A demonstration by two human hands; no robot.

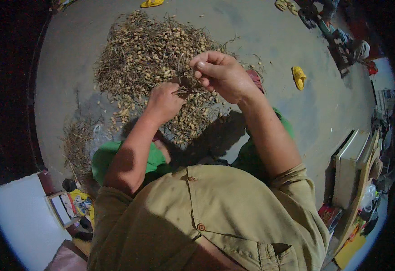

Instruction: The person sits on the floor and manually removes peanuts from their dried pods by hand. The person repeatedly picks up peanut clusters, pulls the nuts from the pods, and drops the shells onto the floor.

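A large heap of peanuts in their shells, tangled with dry stems and roots (150,50), lies on the floor in front of me. My left hand (166,101) is low over the near side of the heap, its fingers curled around a bunch of peanut stems (184,88). Just right of it and a little higher, my right hand (224,74) has thumb and index finger pinched together. Whether something small sits between those fingertips is hidden. Loose peanuts (192,118) spread from the heap down between my legs.
A smaller pile of dry stems (78,145) and a clear plastic bag (99,135) lie by my left knee. One yellow clog (298,78) rests at right, another yellow clog (151,3) at the top. A pale box (348,169) stands at right, an open shelf (62,208) at lower left.
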